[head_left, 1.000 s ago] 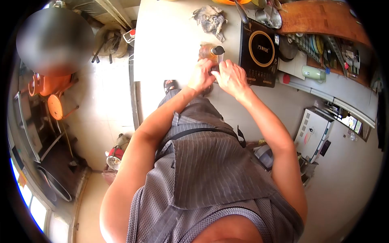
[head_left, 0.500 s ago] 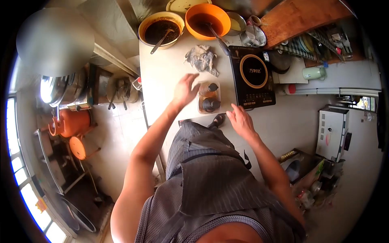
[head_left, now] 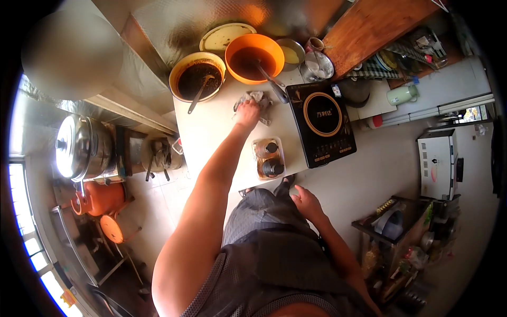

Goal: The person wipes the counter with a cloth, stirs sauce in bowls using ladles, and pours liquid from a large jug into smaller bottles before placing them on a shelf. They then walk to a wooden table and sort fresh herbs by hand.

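Observation:
My left hand (head_left: 248, 112) reaches forward over the table and is closed on a crumpled grey rag (head_left: 263, 112), its fingertips sunk in the folds. Nearer to me stands a clear plastic tub (head_left: 258, 171) holding bottles with dark caps (head_left: 272, 167). My right hand (head_left: 307, 204) hangs beside my right thigh, off the table's front edge, holding nothing, with its thumb apart from loosely curled fingers. Behind the rag are a cream bowl (head_left: 174, 79) of dark sauce with a spoon (head_left: 199, 96) and an orange bowl (head_left: 280, 53) of reddish-brown liquid with a dark-handled utensil (head_left: 274, 84).
A black induction cooker (head_left: 323, 129) sits at the table's right side. Metal bowls (head_left: 318, 66) and an oval lid (head_left: 224, 38) stand at the back. On the left are a large steel pot (head_left: 79, 148) and an orange gas cylinder (head_left: 105, 196).
My left hand has moved forward from beside the tub onto the rag and closed on it. My right hand has dropped back towards my thigh. The view has tilted up.

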A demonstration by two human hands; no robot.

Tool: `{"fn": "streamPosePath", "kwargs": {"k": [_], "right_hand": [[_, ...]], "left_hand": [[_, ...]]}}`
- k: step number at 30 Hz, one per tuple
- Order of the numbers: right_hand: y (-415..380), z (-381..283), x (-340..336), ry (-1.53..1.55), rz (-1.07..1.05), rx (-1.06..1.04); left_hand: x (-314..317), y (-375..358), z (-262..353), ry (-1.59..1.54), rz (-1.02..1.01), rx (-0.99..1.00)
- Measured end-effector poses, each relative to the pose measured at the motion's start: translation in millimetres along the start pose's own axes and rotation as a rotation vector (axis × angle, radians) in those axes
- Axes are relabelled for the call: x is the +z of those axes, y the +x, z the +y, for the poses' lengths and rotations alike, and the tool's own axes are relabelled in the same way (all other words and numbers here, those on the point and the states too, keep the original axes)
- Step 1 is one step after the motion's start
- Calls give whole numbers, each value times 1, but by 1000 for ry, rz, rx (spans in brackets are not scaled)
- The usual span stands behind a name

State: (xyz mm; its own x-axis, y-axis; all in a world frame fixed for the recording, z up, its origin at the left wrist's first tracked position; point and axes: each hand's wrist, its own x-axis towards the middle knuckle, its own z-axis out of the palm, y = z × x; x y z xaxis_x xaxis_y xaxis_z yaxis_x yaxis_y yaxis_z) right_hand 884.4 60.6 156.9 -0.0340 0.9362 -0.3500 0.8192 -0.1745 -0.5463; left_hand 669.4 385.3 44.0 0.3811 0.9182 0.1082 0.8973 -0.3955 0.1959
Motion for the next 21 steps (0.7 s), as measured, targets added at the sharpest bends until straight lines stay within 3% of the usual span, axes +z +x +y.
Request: {"fn": "streamPosePath", "kwargs": {"k": [4,7,9,11,13,15,17,19,21], "right_hand": [[10,1,3,116,15,36],[25,5,9,193,72,41],[37,14,20,208,91,10],[49,24,31,342,119,77],[61,33,39,493,56,187],[68,24,38,708,1,314],[75,27,46,769,-32,323],[80,26,51,830,-52,331],[83,21,53,787,-105,329]], "left_hand": [[-9,-15,-9,-114,63,6],[-11,-41,-7,-278,40,-180],[-44,-75,-7,-468,112,-140],[-50,-106,-22,-678,307,-110],[-27,-134,-65,-859,260,-256],[-29,-154,-109,-1194,302,-582],[-80,-155,-129,-1251,381,-746],[-125,-145,-136,-1146,529,-771],[-166,-117,-137,-998,647,-635]]}}
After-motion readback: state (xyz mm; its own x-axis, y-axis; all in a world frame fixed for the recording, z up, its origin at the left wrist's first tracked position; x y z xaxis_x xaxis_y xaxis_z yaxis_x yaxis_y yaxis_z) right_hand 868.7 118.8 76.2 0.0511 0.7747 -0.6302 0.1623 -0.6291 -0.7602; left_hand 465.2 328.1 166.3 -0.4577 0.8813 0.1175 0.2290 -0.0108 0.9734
